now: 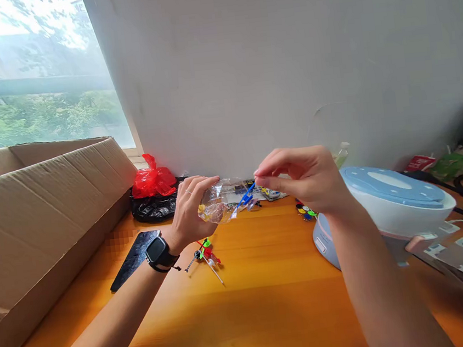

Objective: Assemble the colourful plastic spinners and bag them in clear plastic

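Note:
My left hand [191,208], with a watch on its wrist, is wrapped round a clear, thin plastic container [225,188] held above the table; something yellow shows at its near side. Between thumb and forefinger, my right hand [293,175] pinches the top of a thin blue plastic stick [247,195] with a wider part lower down. The stick's lower end lies at the container's right side; whether it is inside or in front I cannot tell. Below my left hand, a small cluster of red, green, white and black plastic parts with thin rods [207,255] rests on the table.
A large cardboard box [52,198] stands at the left, beside a black phone-like slab [131,264]. Red [153,179] and black plastic bags [152,209] lie by the wall. Small coloured discs [305,211] and a blue-and-white appliance [408,204] are at the right of the table [245,304].

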`<state>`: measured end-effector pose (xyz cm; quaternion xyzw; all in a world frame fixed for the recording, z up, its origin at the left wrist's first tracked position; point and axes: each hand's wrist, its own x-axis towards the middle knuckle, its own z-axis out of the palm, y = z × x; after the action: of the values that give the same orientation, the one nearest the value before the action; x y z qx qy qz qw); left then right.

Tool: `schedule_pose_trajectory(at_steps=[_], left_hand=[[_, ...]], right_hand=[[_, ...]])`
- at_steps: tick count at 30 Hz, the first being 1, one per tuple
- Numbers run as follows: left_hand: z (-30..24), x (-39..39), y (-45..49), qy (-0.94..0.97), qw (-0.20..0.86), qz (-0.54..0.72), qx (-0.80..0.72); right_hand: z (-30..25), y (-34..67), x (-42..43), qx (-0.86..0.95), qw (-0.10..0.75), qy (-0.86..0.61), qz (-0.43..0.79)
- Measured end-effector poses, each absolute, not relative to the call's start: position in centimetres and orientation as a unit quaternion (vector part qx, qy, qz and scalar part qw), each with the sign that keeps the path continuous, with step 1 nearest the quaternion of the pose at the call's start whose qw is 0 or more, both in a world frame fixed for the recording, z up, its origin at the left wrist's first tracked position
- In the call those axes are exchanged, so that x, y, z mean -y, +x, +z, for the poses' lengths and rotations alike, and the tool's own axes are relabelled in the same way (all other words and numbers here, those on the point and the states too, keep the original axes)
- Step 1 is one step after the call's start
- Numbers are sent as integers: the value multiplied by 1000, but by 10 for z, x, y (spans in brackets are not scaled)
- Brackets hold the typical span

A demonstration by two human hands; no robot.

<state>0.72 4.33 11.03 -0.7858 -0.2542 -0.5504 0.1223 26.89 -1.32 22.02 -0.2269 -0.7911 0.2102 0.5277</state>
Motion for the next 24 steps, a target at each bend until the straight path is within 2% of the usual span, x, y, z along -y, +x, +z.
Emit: schedule_pose_trajectory(at_steps=[4, 10, 14, 21, 24], left_hand=[[116, -38, 7, -782, 79, -547, 288], [104, -56, -8, -789, 68, -534, 297], [102, -54, -5, -800, 54, -519, 295], [103, -42, 8, -836, 32, -486, 253], [101, -39, 12, -840, 36, -480, 248]], right_hand=[[223, 262, 21, 783, 555, -221, 172], [225, 265, 24, 739, 619, -227, 136], [213, 247, 19, 785, 553, -269, 72], [189, 221, 4, 863, 433, -249, -83], [189, 220, 5, 871, 403, -263, -97]])
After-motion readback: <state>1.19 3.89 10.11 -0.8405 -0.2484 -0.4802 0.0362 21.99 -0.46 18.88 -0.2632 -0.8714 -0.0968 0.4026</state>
